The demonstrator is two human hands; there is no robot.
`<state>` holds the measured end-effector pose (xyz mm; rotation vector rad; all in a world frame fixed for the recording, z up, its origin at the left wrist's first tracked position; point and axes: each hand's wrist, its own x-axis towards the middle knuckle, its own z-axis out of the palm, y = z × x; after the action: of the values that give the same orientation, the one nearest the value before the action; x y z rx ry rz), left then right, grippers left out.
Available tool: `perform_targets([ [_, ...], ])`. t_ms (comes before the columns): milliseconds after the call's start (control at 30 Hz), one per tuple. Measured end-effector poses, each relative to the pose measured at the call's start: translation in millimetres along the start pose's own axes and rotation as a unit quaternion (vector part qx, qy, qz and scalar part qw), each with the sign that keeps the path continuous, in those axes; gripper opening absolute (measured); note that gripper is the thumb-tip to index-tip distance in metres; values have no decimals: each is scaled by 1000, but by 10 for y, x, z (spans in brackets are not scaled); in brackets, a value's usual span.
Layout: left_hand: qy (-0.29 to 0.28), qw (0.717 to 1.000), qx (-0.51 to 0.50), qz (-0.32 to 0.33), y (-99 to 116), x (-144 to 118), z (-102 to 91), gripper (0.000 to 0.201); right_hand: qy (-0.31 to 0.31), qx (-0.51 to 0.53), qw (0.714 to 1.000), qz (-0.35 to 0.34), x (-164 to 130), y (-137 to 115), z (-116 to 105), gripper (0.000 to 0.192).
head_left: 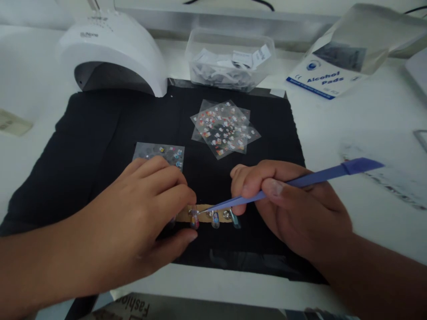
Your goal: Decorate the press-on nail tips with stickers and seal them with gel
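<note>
While the right grip point(300, 209) clasps a blue tool point(315, 177), its tip point(205, 210) points at a false nail point(194, 221) at lower centre, beside the left grip point(150, 206), whose hold I cannot tell.

- A black cloth mat point(100, 146) lies on the white table point(373, 129), its middle the clock's centre, twelve away from the person.
- White domed lamp point(113, 49): 11 o'clock, at the mat's far edge.
- Clear rectangular plastic box point(230, 41): between 12 and 1, white packets point(247, 60) inside.
- White cardboard alcohol-pad box point(323, 75): 2 o'clock, off the mat.
- Overlapping transparent patterned sheets point(225, 129): 1 o'clock, on the mat.
- Single transparent sticker sheet point(170, 154): 11 o'clock, partly behind the left hand point(160, 195).
- Tan flat strip point(182, 216), bearing small glossy nail tips point(215, 220): 5 o'clock, right hand point(293, 204) at its 3.
</note>
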<state>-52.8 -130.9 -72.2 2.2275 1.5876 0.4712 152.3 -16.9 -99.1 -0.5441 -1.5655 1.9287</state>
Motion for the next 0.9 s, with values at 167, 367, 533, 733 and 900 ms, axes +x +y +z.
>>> perform_targets([
  [167, 2, 1000, 1, 3, -1, -2, -2, 8, -1, -3, 1000, -3, 3, -1, 0, 22],
  [367, 1, 1000, 13, 1, 7, 9, -2, 8, -7, -1, 1000, -4, -15, 4, -10, 22],
  [533, 23, 1000, 17, 6, 3, 2, -16, 12, -5, -4, 1000, -3, -17, 12, -11, 22],
  [733, 9, 999, -8, 31, -8, -34, -66, 14, 4, 3, 1000, 11, 5, -4, 4, 21],
  [900, 12, 999, -11, 40, 10, -37, -80, 13, 6, 0, 1000, 10, 14, -18, 12, 22],
])
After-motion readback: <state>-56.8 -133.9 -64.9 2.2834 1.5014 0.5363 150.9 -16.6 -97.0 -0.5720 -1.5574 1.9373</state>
